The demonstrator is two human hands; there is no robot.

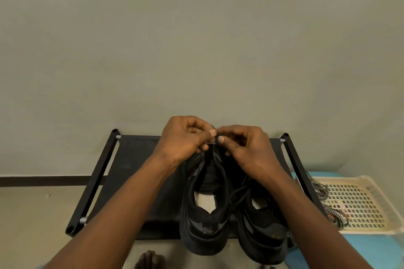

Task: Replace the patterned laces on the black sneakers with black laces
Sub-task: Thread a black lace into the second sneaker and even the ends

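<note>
Both black sneakers (205,220) sit side by side toward the right of the black rack (131,170), heels hanging over its near edge. The left hand (183,140) and right hand (244,148) are each pinching the black lace (211,142) end over the left one's front. The patterned laces (321,190) lie just past the rack's right edge on a cream slotted tray (360,203).

**Two bare forearms, hands and toes, seen from above**

The left hand (181,137) and right hand (247,146) lead back to forearms (122,199) that are bare from wrist to frame edge. The fingernails (212,132) are short and pale. The bare toes (149,260) of one foot show at the bottom edge.
</note>
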